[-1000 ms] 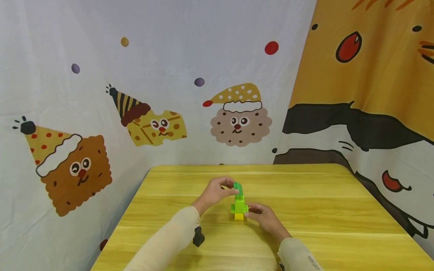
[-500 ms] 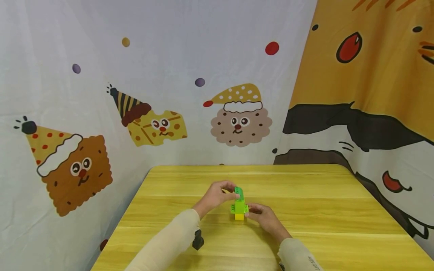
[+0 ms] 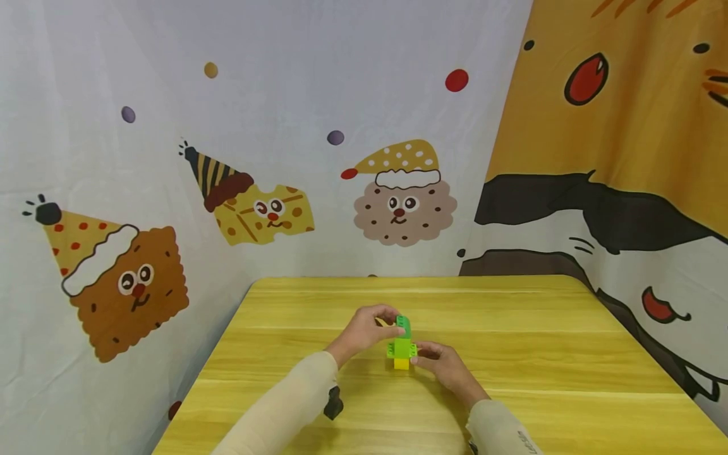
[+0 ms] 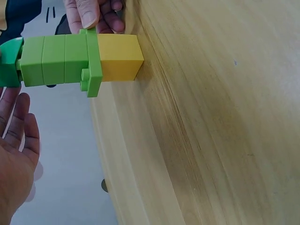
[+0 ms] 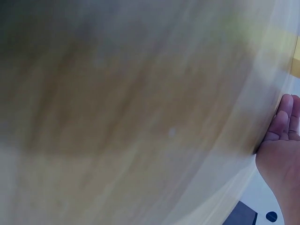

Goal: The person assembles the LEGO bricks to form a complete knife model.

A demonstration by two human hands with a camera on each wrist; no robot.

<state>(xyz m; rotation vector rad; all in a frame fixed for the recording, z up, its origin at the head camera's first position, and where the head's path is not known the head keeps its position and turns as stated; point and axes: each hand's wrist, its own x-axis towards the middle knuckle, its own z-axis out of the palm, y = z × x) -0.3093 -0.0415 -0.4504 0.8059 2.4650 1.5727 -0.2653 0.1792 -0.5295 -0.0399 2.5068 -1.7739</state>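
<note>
A small tower of toy building blocks stands upright on the table. Its base is a yellow block point(image 4: 121, 51), topped by a light green plate point(image 4: 95, 65) that juts out sideways. Light green blocks point(image 4: 54, 58) are stacked above it. At the top my left hand point(image 3: 364, 330) pinches a darker green curved brick point(image 4: 10, 61) between thumb and fingers. Studs show in a narrow gap between this brick and the light green stack. Lower down, my right hand point(image 3: 449, 368) holds the plate's right end. In the right wrist view, only the yellow block's edge point(image 5: 296, 65) shows.
The wood-grain table point(image 3: 540, 354) reaches back to a hanging cloth point(image 3: 273, 95) printed with cartoon figures. A black device point(image 3: 334, 403) sits at the left sleeve's cuff.
My left hand has lowered the dark green brick onto the light green stack and shifted slightly right. The studs visible below it earlier are now covered in the head view. My right hand stays put.
</note>
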